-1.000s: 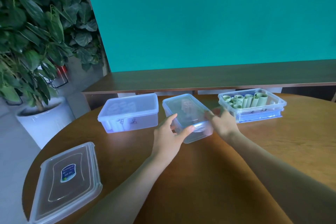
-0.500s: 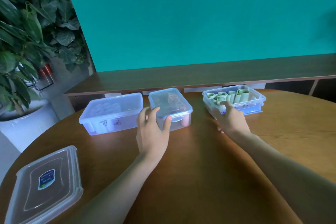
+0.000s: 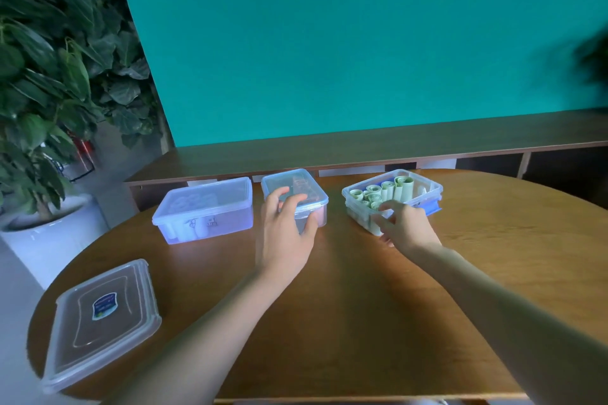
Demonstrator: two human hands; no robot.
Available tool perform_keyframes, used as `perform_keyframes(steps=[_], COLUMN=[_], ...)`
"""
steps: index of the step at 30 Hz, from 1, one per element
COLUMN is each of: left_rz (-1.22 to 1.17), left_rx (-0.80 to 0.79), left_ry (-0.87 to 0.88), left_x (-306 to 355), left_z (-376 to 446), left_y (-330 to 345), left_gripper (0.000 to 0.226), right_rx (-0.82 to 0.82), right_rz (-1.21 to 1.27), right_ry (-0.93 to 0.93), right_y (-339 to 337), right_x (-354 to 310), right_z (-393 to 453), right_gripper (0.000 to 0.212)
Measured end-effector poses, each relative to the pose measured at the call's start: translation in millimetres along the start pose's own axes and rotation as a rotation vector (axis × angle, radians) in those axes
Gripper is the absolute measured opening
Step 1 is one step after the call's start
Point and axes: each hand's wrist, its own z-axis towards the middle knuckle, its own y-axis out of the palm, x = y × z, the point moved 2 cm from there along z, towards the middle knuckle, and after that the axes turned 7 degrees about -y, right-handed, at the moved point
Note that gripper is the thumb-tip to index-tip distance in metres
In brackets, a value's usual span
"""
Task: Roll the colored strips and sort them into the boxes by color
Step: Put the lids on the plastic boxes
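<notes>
The middle box [image 3: 295,194], lidded, is gripped at its near corner by the left hand [image 3: 285,229]. Right of it, the open box [image 3: 431,189] of green rolls [image 3: 381,191] is held at its near rim by the right hand [image 3: 406,226], fingers curled. A loose lid [image 3: 102,322] lies on the worktop [image 3: 345,306], well left.

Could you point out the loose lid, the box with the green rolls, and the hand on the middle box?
Loose lid [image 3: 102,322]: head view, its flat top.
Box of green rolls [image 3: 431,186]: head view, far right rim.
Left hand [image 3: 286,233]: head view, back of hand.
</notes>
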Motion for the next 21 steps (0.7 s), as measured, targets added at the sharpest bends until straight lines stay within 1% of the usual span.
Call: perform_keyframes(steps=[5, 7, 11, 14, 17, 19, 21], left_rz=[-0.009, -0.003, -0.049, -0.007, -0.002, -0.039, -0.061], left_rx=[-0.013, -0.049, -0.231, -0.387, -0.526, -0.546, -0.511], left_ry=[0.019, 0.003, -0.063, -0.059, -0.147, -0.221, -0.263], left_x=[19, 24, 34, 43, 45, 40, 34], left_z=[-22, -30, -44, -52, -60, -66, -70], left_y=[-11, -12, -8, -4, -6, -10, -15], left_gripper=[0.030, 0.031, 0.033, 0.037, 0.034, 0.035, 0.041], right_rx=[-0.094, -0.130, -0.181, -0.206, -0.227, -0.241, -0.244], right_rz=[0.050, 0.076, 0.117, 0.152, 0.228, 0.287, 0.314], right_ry=[-0.064, -0.098, -0.162, -0.191, -0.186, -0.177, -0.186], right_y=[-18, -24, -32, -36, -38, -40, -41], right_x=[-13, -19, -28, -37, -42, -44, -44], right_z=[-49, -68, -106, -130, -151, -163, -172], right_gripper=[0.018, 0.018, 0.018, 0.018, 0.022, 0.023, 0.026])
